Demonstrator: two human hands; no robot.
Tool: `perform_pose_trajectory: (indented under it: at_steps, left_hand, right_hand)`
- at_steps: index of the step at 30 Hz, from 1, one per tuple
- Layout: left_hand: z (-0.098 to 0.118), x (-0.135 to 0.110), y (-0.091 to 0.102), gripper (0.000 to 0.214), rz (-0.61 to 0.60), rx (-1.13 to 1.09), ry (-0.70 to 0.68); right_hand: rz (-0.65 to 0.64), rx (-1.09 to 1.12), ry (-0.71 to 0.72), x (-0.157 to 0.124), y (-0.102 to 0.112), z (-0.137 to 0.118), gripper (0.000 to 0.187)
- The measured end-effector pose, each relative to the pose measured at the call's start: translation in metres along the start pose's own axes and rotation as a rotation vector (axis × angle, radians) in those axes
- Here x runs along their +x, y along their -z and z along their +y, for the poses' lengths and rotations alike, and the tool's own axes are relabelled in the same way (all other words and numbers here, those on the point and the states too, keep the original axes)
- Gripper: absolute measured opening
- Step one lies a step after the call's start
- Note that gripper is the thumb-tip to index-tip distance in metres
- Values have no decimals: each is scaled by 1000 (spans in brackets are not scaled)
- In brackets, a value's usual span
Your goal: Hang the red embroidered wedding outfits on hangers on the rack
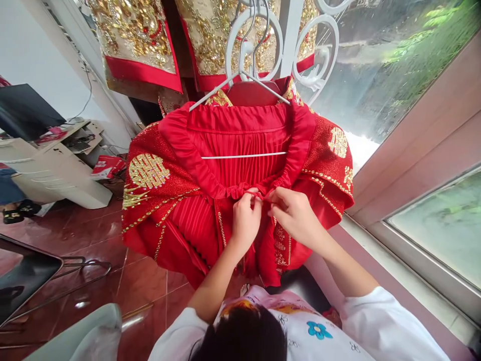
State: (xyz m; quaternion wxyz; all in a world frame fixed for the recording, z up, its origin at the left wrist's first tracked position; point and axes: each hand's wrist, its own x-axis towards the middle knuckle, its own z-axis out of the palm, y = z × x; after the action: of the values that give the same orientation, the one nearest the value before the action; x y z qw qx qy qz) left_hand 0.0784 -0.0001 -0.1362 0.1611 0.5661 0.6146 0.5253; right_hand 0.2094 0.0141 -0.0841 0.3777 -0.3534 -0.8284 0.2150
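A red pleated skirt (240, 120) with gold embroidery and beaded trim hangs in front of me, its gathered waistband spread open around a white wire hanger (244, 155). My left hand (247, 219) pinches a thin red drawstring (259, 194) at the front of the waistband. Close beside it, my right hand (295, 215) is closed on the same drawstring, thumb and forefinger together. Both hands meet at the gap in the waistband, nearly touching. The fingers partly cover the string, so whether it is knotted cannot be seen.
Gold-sequinned garments with red hems (143, 75) hang behind, next to a white scrolled metal frame (253, 15). A glass door (439, 200) stands at the right. On the left are a cluttered white desk (56, 165), a black chair (26, 276) and another person's foot (15, 215).
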Motion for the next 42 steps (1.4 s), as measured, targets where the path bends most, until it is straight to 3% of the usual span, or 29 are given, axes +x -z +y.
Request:
perform_pose_trajectory:
  at_steps: [4,8,11,13,16,19,22,24,26,28,30,33,36,39,42]
  left_hand:
    - [-1,-3,24,23,-163,-273,36]
    - [18,-2,63,27,-349,-206,-5]
    - [47,9,89,29,-406,-64,-158]
    - [70,20,108,23,-343,27,-293]
    - [89,40,143,14,-57,134,-470]
    - [73,61,179,15,230,124,-481]
    - [42,75,196,12,232,172,-383]
    - [31,75,197,14,230,406,-434]
    - [32,70,193,18,252,591,-499]
    - [42,63,188,19,220,509,-541]
    - [56,57,182,18,72,219,-514]
    - [73,55,168,24,-141,-239,-393]
    - [81,60,147,33,-177,-380,-347]
    - [82,65,129,35,-129,-257,-408]
    - [81,63,119,25,-57,130,-527]
  right_hand:
    - [35,21,-28,4,1,4,17]
    - [-150,-116,87,5,18,1,22]
    - [-198,-131,251,12,44,-14,25]
    - [-141,-127,324,21,69,-29,25]
    - [31,-169,359,32,111,-39,21]
    - [285,-188,243,37,145,-17,17]
    - [329,-167,58,39,153,19,16]
    - [318,-276,53,42,145,34,13]
    - [349,-522,146,46,132,35,14]
    - [359,-766,256,49,119,26,18]
    - [324,-878,315,53,107,15,18]
    - [239,-818,281,59,95,5,12]
    - [289,-699,233,67,91,2,15]
    - [310,-562,245,71,95,-2,25]
    - [291,-503,276,67,101,-12,26]
